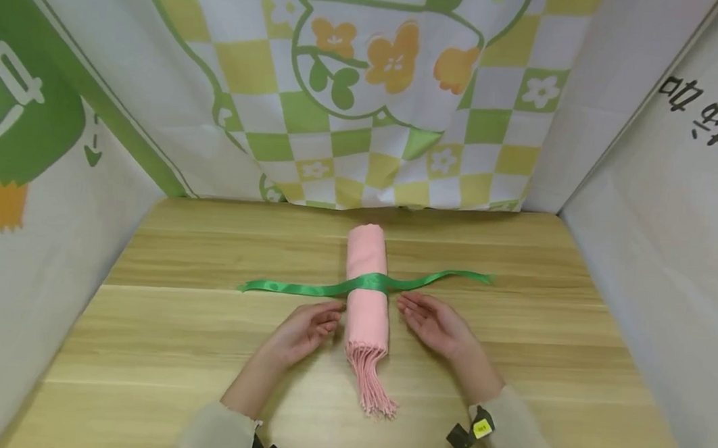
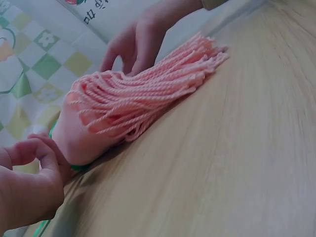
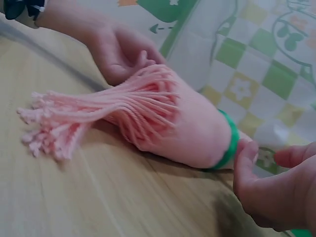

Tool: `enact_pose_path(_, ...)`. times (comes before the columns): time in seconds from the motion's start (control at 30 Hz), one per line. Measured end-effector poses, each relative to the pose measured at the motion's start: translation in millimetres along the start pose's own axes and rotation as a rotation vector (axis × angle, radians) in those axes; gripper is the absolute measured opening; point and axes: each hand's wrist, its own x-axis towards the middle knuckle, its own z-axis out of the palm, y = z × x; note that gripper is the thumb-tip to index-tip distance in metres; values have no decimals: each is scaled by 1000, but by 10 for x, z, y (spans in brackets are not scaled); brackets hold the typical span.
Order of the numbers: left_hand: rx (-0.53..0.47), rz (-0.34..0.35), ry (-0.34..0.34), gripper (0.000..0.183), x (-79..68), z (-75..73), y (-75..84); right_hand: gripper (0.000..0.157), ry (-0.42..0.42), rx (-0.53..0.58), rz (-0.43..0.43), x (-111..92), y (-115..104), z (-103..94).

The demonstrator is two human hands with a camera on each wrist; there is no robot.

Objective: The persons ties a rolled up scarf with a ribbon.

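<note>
Between the left hand (image 1: 304, 333) and right hand (image 1: 435, 326), both relaxed and gripping nothing, lies a rolled pink cloth (image 1: 368, 316).

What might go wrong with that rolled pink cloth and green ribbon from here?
The green ribbon crosses the pink roll with loose ends and no visible knot, so it might slip off if pulled. The left hand and right hand are close beside the roll; a nudge could turn it.
</note>
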Motion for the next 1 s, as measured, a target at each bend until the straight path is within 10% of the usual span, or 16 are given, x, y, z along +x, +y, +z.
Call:
enact_pose_path(0.5, -441, 159, 214, 16, 354, 223, -96, 23, 163, 172, -107, 447, 202, 321)
enact_pose_path(1.0, -432, 263, 304, 20, 528, 356, -19, 7, 287, 244, -312, 640, 202, 511)
